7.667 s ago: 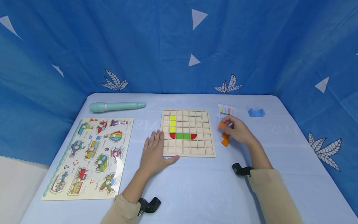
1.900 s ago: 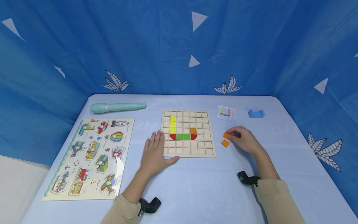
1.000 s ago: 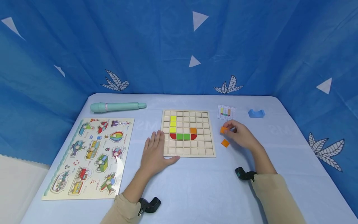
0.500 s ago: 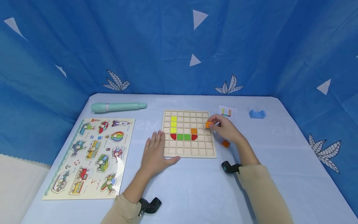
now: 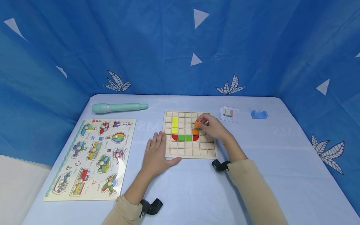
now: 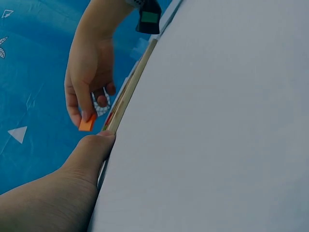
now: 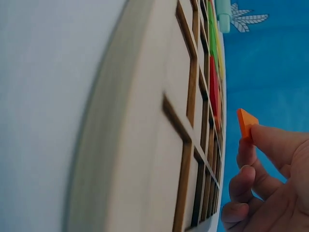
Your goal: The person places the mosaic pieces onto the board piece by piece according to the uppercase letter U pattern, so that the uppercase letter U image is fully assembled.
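My right hand [image 5: 213, 127] pinches an orange square tile [image 5: 197, 124] between thumb and finger, over the right side of a wooden grid board [image 5: 189, 152]. In the right wrist view the tile [image 7: 246, 123] is raised off the board's surface. Just below it an orange tile [image 5: 195, 132] sits in a cell, above a red rounded tile [image 5: 195, 137]. Two green tiles [image 5: 185, 137], another red one and a yellow column [image 5: 175, 125] make up the rest of the pattern. My left hand [image 5: 155, 155] lies with straight fingers along the board's left edge, thumb at the front corner.
A small pattern card [image 5: 229, 114] lies behind the right hand, with a blue notched block [image 5: 259, 114] farther right. A vehicle puzzle board [image 5: 91, 159] covers the left of the table, and a mint-green microphone-shaped object [image 5: 119, 107] lies behind it. One more orange tile is mostly hidden under the right wrist.
One orange tile has been set on the board. Since then, my right hand has picked up another from the table and carried it left over the grid. The left hand has stayed put.
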### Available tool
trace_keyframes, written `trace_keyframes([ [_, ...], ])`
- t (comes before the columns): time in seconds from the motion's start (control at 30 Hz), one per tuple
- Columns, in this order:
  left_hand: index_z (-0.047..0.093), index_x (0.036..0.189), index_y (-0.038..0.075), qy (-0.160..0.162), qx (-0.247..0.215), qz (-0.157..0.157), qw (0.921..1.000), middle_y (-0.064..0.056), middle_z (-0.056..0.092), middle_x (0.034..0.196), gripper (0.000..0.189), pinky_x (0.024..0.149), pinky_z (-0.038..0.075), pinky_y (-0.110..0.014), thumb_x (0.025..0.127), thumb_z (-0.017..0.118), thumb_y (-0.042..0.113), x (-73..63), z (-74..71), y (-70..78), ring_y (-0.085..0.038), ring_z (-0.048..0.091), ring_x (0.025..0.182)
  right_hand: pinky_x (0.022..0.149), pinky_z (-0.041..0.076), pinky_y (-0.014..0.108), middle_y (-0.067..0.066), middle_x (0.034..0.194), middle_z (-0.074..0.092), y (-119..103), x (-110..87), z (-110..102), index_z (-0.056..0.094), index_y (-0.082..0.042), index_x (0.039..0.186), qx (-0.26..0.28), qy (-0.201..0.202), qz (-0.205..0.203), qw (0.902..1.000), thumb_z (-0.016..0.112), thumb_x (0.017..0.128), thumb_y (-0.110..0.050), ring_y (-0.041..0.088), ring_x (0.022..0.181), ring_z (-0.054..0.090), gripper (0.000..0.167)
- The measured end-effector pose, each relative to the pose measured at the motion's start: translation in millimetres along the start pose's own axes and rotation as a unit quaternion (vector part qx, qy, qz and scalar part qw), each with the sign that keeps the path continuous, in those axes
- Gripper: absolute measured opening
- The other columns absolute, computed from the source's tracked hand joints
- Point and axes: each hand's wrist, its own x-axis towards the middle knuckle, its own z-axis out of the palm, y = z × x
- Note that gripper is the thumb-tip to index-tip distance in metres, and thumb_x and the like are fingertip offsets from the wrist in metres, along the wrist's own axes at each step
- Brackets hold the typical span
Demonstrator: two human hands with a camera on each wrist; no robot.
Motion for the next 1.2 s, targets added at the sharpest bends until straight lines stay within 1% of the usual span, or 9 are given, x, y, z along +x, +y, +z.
trace_keyframes([
  [0.13, 0.012, 0.159, 0.003, -0.001, 0.001, 0.0, 1.0, -0.013, 0.01, 0.167, 0.122, 0.125, 0.007, -0.052, 0.076, 0.062, 0.078, 0.0, -0.2, -0.2, -0.03, 0.003, 0.156, 0.074, 0.048, 0.031, 0.008, 0.099, 0.059, -0.3, 4.6, 5.4, 0.06, -0.014, 0.117, 0.002, -0.005, 0.006, 1.0, 0.06, 0.099, -0.017, 0.024, 0.086, 0.055, 0.018],
  [0.4, 0.012, 0.158, 0.002, 0.0, 0.006, 0.0, 1.0, -0.014, 0.011, 0.167, 0.122, 0.125, 0.007, -0.052, 0.076, 0.061, 0.079, 0.2, -0.6, 0.0, -0.03, 0.003, 0.156, 0.076, 0.046, 0.032, 0.008, 0.094, 0.059, -4.3, 7.1, 10.3, 0.061, -0.01, 0.116, -0.016, -0.002, 0.007, 0.9998, 0.06, 0.099, -0.015, 0.024, 0.085, 0.054, 0.018],
  [0.73, 0.012, 0.158, 0.002, 0.002, 0.007, 0.001, 1.0, -0.014, 0.011, 0.167, 0.123, 0.125, 0.007, -0.052, 0.076, 0.062, 0.078, 0.2, -0.4, 0.0, -0.031, 0.004, 0.156, 0.08, 0.046, 0.033, 0.007, 0.097, 0.059, -3.8, 10.3, 12.3, 0.062, -0.011, 0.116, -0.039, -0.002, 0.019, 0.9991, 0.061, 0.099, -0.015, 0.024, 0.09, 0.054, 0.017],
  [1.03, 0.012, 0.158, 0.003, 0.001, 0.006, 0.001, 1.0, -0.014, 0.01, 0.167, 0.122, 0.125, 0.006, -0.052, 0.076, 0.062, 0.078, 0.5, 0.9, -1.0, -0.031, 0.003, 0.156, 0.085, 0.045, 0.035, 0.007, 0.097, 0.058, -2.5, 12.4, 13.7, 0.066, -0.011, 0.111, -0.057, 0.009, 0.009, 0.9983, 0.063, 0.097, -0.013, 0.025, 0.094, 0.052, 0.014],
  [1.2, 0.012, 0.158, 0.003, 0.001, 0.003, 0.001, 1.0, -0.014, 0.01, 0.167, 0.122, 0.125, 0.006, -0.052, 0.076, 0.062, 0.078, 0.5, 0.8, -0.7, -0.03, 0.003, 0.156, 0.089, 0.048, 0.037, 0.008, 0.101, 0.06, -1.9, 11.9, 14.1, 0.069, -0.011, 0.113, -0.065, 0.01, 0.016, 0.9977, 0.063, 0.097, -0.014, 0.025, 0.096, 0.053, 0.018],
])
